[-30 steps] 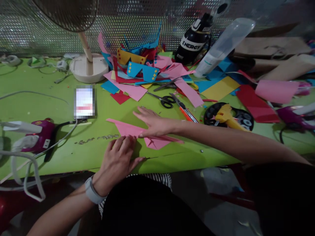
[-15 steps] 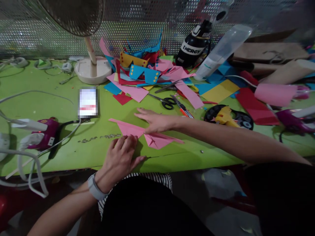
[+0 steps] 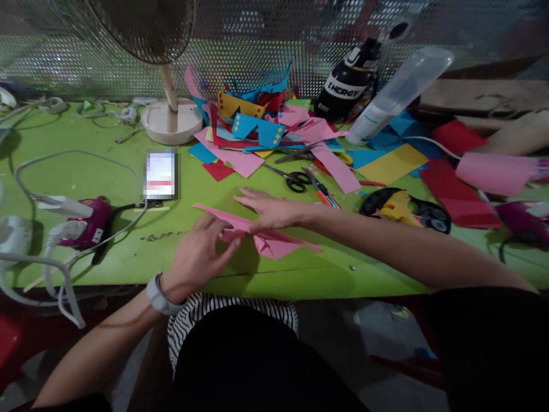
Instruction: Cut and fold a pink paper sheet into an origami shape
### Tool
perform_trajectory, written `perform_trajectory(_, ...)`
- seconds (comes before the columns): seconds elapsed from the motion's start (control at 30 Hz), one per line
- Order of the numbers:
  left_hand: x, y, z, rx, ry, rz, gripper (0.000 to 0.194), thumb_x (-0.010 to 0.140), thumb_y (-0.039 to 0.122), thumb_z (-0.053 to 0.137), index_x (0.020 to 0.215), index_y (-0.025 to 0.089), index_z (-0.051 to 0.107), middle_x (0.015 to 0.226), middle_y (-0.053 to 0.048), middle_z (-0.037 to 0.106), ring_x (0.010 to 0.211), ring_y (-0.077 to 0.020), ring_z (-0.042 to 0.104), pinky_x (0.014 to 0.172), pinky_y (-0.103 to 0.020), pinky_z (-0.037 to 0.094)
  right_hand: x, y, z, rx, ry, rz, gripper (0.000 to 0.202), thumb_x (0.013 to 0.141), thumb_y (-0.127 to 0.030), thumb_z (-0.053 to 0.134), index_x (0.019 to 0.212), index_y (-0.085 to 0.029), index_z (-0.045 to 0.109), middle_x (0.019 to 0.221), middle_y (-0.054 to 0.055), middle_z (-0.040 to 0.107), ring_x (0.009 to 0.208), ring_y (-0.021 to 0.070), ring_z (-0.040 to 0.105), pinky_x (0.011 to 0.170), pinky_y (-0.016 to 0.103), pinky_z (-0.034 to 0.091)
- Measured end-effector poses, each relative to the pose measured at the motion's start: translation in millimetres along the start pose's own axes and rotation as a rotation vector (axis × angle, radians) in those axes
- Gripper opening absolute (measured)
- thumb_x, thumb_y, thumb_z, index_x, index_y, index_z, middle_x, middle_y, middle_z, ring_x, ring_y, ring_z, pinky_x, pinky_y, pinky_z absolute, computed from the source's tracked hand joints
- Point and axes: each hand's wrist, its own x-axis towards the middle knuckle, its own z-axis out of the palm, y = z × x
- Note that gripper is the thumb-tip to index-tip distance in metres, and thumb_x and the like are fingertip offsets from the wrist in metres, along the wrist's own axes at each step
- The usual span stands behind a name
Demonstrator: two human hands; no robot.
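A folded pink paper [image 3: 274, 243], with two pointed flaps along a long straight strip, lies on the green table [image 3: 300, 283]. My right hand [image 3: 274, 210] rests flat at the middle of its far edge, fingers stretched out to the left and holding nothing. Over the paper's left flap is my left hand [image 3: 199, 249], its fingers bent and the thumb spread apart from them. It partly covers that flap, and whether its fingertips touch the paper is hard to see. A grey band circles my left wrist.
Beyond my hands lie black-handled scissors [image 3: 298, 181], a utility knife [image 3: 323, 191] and a heap of coloured paper with blue paper glasses [image 3: 257, 130]. A tape dispenser [image 3: 403, 209] is right, a phone [image 3: 160, 174] left. Cables and a purple power strip [image 3: 88, 226] occupy the left side.
My left hand has lifted and shifted slightly left and up, its thumb moving in towards the paper's near edge. My right hand stays on the paper. The view has shifted a little.
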Motion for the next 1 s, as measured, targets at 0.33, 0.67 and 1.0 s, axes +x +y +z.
perform_trajectory(0.33,40,-9,6.7,-0.481,-0.605,-0.441,0.044,0.090,0.045,0.049,0.055,0.018,0.053,0.045,-0.002,0.059,0.037,-0.0113,0.053,0.042,-0.023,0.042,2,5,0,0.019,0.004,-0.050,0.101,0.074,-0.039,0.074,0.154,-0.022,0.015,0.162,0.012,0.004,0.148,0.0349,0.002,0.118,0.053,0.012)
perform_trajectory(0.67,48,-12,1.7,-0.542,-0.708,-0.477,0.040,0.087,0.037,0.052,0.052,0.018,0.053,0.041,0.000,0.058,0.035,-0.0101,0.052,0.039,-0.021,0.037,2,3,-2,0.006,0.018,-0.068,0.101,0.073,-0.041,0.075,0.154,-0.022,0.018,0.161,0.013,0.011,0.148,0.0355,0.004,0.118,0.053,0.014)
perform_trajectory(1.0,37,-20,-5.3,-0.580,-0.794,-0.532,0.042,0.087,0.039,0.054,0.051,0.018,0.057,0.037,0.001,0.054,0.030,-0.0086,0.045,0.039,-0.020,0.039,0,1,-3,0.035,-0.010,-0.044,0.107,0.072,-0.044,0.075,0.155,-0.022,0.011,0.162,0.013,0.002,0.148,0.0350,-0.002,0.118,0.053,0.008)
